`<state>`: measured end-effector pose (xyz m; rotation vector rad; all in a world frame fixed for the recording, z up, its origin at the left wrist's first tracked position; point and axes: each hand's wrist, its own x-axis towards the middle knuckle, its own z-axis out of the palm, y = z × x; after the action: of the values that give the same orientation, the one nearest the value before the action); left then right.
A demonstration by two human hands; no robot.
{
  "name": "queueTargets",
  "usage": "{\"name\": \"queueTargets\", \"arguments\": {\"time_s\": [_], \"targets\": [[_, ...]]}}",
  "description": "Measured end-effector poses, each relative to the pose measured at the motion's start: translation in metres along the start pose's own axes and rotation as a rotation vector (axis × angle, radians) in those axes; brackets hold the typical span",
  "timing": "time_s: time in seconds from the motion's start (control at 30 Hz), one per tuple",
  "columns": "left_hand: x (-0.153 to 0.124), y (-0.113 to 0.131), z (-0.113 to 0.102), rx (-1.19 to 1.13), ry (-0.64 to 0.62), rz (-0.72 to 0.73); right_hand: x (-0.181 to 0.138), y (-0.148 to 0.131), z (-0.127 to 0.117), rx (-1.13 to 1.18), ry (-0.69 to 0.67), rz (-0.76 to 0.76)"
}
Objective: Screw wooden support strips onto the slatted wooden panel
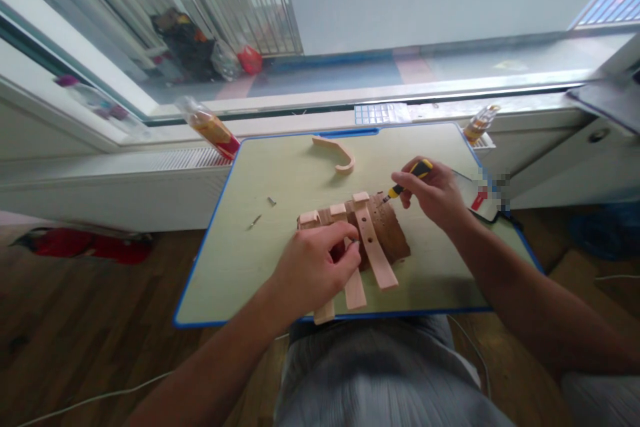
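My right hand (434, 192) grips a screwdriver (410, 177) with a yellow and black handle. Its tip points down and left at a brown, rough-edged piece of wood (393, 233). Across that piece lie several pale wooden hooks; the rightmost hook (377, 260) has two dark holes. My left hand (320, 257) rests over the middle hooks, thumb and forefinger pinched on a small dark screw-like piece (354, 240), mostly hidden by the fingers. Another wooden hook (343, 153) lies loose at the back. Two screws (271, 201) lie left of the brown wood.
The small table (225, 280) has a blue rim. A phone-like flat object (475, 197) lies at its right edge. Bottles (213, 133) stand by the windowsill, left and right (481, 123). A red fire extinguisher (90, 245) lies on the floor at left.
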<state>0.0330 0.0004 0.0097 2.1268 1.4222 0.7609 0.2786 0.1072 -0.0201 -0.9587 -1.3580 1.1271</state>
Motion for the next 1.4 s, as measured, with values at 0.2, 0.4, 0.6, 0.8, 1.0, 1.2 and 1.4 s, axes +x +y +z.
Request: {"name": "queueTargets", "arguments": {"time_s": [0.2,0.4,0.6,0.8,1.0,1.2,1.4], "targets": [[0.013,-0.001,0.004,0.023,-0.069,0.003,-0.001,0.001,0.001,-0.001,-0.019,0.000],[0.021,-0.004,0.007,0.099,-0.133,0.014,-0.001,-0.001,0.001,-0.009,-0.025,0.001],[0.023,-0.004,0.009,0.092,-0.188,0.020,-0.002,-0.002,0.002,-0.017,-0.040,0.000],[0.023,-0.007,0.014,0.063,-0.193,0.006,-0.004,-0.007,0.002,-0.047,-0.044,-0.034],[0.021,-0.014,0.019,-0.031,-0.121,-0.055,-0.019,-0.035,0.002,-0.165,-0.170,-0.126],[0.020,-0.015,0.020,-0.036,-0.116,-0.097,-0.027,-0.049,0.008,-0.407,-0.355,-0.258],[0.021,-0.015,0.020,0.000,-0.118,-0.087,-0.026,-0.046,0.012,-0.431,-0.405,-0.284]]}}
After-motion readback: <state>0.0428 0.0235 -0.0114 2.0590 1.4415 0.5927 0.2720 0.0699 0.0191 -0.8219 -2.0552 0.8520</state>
